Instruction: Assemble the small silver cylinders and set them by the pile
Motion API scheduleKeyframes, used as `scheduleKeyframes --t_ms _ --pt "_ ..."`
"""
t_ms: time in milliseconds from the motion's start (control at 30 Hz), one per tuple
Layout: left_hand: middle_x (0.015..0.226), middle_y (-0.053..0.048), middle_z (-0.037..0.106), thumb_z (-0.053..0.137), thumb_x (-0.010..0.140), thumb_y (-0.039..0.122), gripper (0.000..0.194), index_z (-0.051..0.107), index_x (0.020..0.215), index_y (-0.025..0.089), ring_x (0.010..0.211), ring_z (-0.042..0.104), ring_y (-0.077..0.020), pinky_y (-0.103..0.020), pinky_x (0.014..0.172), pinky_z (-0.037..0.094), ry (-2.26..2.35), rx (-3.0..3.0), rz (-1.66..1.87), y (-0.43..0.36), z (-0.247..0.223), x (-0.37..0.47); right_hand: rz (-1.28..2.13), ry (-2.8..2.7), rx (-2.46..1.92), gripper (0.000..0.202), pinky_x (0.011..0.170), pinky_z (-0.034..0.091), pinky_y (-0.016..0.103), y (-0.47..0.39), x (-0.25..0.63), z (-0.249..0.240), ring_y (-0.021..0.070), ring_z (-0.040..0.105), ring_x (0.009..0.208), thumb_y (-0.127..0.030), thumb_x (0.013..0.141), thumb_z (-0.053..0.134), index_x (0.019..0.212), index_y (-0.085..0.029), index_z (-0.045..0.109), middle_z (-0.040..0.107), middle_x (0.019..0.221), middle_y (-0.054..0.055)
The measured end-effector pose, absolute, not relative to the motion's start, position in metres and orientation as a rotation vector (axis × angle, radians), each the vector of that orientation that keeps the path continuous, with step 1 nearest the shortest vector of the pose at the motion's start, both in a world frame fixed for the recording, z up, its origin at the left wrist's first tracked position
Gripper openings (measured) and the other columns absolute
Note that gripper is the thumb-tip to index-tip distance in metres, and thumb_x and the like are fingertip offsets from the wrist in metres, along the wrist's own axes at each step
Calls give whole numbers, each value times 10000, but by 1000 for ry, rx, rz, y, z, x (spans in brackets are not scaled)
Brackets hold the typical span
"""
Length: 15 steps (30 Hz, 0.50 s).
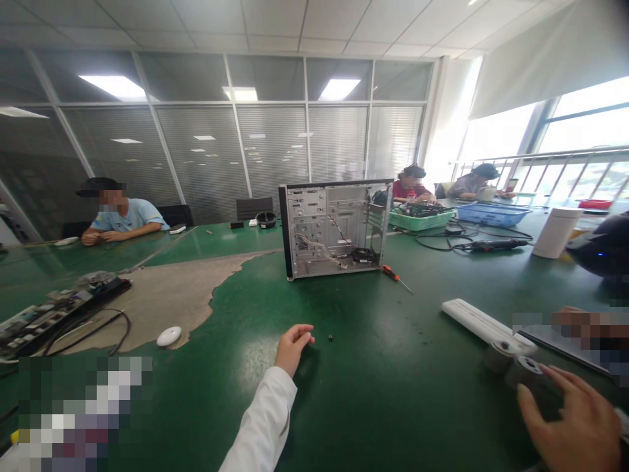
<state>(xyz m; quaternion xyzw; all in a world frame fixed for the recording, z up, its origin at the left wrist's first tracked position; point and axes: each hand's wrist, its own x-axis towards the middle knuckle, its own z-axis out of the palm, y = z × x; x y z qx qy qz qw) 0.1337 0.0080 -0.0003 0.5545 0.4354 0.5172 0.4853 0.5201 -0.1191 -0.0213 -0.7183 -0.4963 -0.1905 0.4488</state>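
My left hand (293, 346), in a white sleeve, is low over the green table with its fingers loosely curved and a gap between thumb and fingertips. Just right of the fingertips lies a tiny dark part (330, 338), too small to name. Ahead stands an open computer case (339, 229), side panel off, with loose cables and a dark part inside. At the lower right my right hand (574, 416) has its thumb and fingers around a grey metal cylinder (527, 375). A similar cylinder (501, 356) stands beside it.
A screwdriver (397, 278) lies by the case. A white bar (484, 321) is at right, near another person's hand (572, 321). Green (422, 221) and blue baskets (494, 214) stand farther back. A power strip (63, 311) and white disc (170, 336) are left; people sit around.
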Motion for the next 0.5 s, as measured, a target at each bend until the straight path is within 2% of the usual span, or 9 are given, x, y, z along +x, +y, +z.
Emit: scheduleKeyframes --t_ms 67,100,167,233,333,433,500 --pt "604 -14 600 541 633 265 227 581 811 130 631 564 -136 -279 688 415 1058 1351 1266 8 0 134 -416 -1477 -1636 415 894 305 427 -117 477 -6 252 397 1042 -311 709 415 1116 -245 367 418 1120 87" --pt "607 -15 602 542 631 268 231 582 813 131 630 564 -136 -278 685 415 1057 1351 1270 8 0 134 -303 -1698 -1542 373 881 335 391 -112 454 3 221 416 1025 -294 723 403 1094 -256 388 443 1093 66" --pt "612 -15 606 546 627 274 236 585 815 136 629 565 -135 -275 684 416 1057 1352 1279 7 0 133 -5 -2108 -1427 388 872 357 343 -93 408 17 185 393 1049 -272 750 365 1138 -265 356 407 1151 44" --pt "611 -15 609 551 623 279 240 588 813 138 629 566 -133 -271 685 417 1059 1347 1287 7 0 131 127 -2340 -1297 427 888 338 339 -68 368 24 180 358 1079 -253 753 372 1176 -269 319 365 1204 36" --pt "612 -17 609 564 611 277 246 591 810 134 625 568 -133 -271 683 424 1070 1310 1295 8 -2 126 77 -2408 -1201 407 857 340 370 -32 326 19 195 359 1067 -178 760 358 1159 -258 359 385 1195 59" --pt "628 -18 605 576 603 261 245 588 810 131 631 570 -129 -271 679 437 1071 1225 1318 11 -5 122 54 -2370 -1154 328 810 368 320 -11 308 10 161 432 965 -126 776 314 1028 -226 497 521 1022 57" --pt "644 -16 599 581 601 248 238 586 807 130 638 571 -123 -270 685 442 1050 1164 1340 13 -7 120 66 -2370 -1130 305 767 390 280 -9 305 7 142 463 893 -118 779 304 936 -212 548 557 924 47"
